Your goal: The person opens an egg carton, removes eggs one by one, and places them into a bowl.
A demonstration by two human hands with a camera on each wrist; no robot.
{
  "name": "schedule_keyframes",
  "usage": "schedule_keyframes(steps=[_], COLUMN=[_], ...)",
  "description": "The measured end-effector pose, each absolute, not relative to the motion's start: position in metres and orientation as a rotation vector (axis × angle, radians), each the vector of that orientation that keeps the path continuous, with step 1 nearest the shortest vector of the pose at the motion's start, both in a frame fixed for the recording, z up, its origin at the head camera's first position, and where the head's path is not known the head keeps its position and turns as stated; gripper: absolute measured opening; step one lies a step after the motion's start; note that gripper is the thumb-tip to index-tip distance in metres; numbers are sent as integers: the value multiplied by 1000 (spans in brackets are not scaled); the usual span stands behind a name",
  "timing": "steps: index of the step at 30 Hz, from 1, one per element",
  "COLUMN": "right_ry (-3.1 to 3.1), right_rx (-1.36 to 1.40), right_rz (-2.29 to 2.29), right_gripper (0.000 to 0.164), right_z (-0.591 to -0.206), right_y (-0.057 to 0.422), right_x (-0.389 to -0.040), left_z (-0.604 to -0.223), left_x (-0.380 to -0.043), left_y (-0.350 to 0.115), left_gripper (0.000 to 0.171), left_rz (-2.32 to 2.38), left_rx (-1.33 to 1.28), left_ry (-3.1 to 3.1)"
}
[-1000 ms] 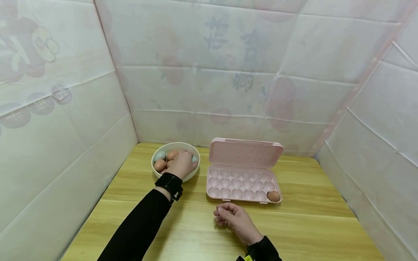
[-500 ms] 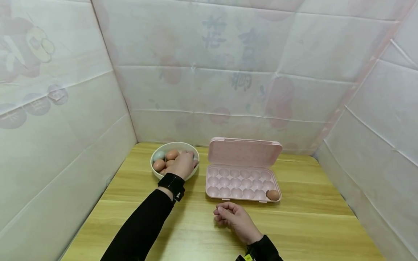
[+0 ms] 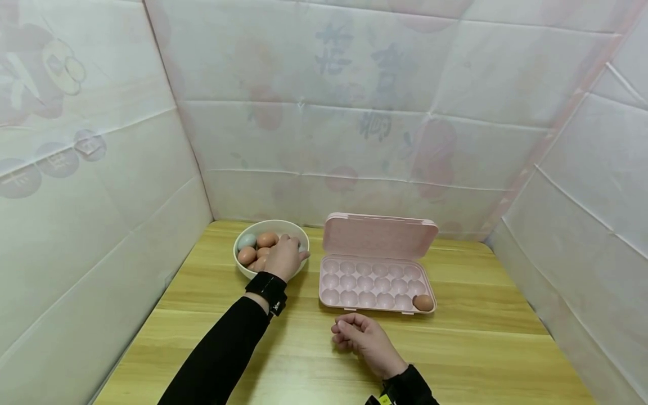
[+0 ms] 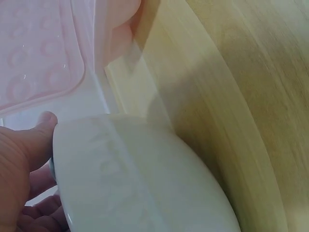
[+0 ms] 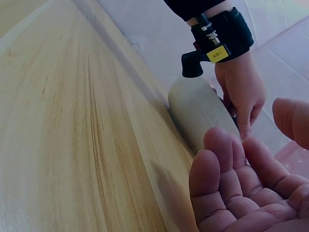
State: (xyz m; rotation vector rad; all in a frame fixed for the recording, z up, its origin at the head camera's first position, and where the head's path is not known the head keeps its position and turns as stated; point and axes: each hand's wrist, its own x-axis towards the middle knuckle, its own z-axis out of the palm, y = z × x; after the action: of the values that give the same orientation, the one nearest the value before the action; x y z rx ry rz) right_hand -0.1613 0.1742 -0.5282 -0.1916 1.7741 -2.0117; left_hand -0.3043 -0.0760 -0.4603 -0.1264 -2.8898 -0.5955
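Note:
My left hand (image 3: 283,259) reaches down into a cream bowl (image 3: 270,226) of brown and pale blue eggs. In the left wrist view its thumb (image 4: 43,125) stands at the rim, and the other fingers go inside behind the bowl's wall (image 4: 130,179). Whether they grip an egg I cannot tell. Brown eggs (image 3: 247,256) and a pale blue egg (image 3: 247,241) show left of the hand. My right hand (image 3: 367,344) hangs in front of a pink egg box (image 3: 377,309), holding nothing, its fingers loosely curled. One brown egg (image 3: 423,302) sits in the box's front right hollow.
The egg box stands right of the bowl, its lid (image 3: 379,236) raised at the back. Both are on a wooden table (image 3: 471,349), near the back edge. White printed sheets (image 3: 314,140) rise as walls behind and at both sides.
My left hand has shifted slightly within the bowl, and its thumb now sticks out past the right rim. More of a brown egg shows beside the hand. The right hand keeps its place.

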Motion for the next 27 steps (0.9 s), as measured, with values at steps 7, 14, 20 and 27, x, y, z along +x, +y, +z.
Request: schedule_keyframes(steps=[7, 14, 20, 27], right_ry=[1791, 1785, 1798, 1838], right_rx=[-182, -170, -169, -168], right_rz=[-2006, -2021, -2018, -2017], right_gripper=[46, 41, 43, 46], right_z=[-528, -527, -527, -523], right_y=[175, 176, 177, 186], right_x=[-163, -162, -162, -164], left_z=[-459, -462, -456, -460], left_x=[-300, -287, -259, -214], left_y=[-74, -73, -73, -76], left_gripper=[35, 34, 30, 29], left_rz=[-517, -393, -412, -607], left_rx=[-188, -258, -463, -689], left_ry=[-2861, -2710, -2583, -2641])
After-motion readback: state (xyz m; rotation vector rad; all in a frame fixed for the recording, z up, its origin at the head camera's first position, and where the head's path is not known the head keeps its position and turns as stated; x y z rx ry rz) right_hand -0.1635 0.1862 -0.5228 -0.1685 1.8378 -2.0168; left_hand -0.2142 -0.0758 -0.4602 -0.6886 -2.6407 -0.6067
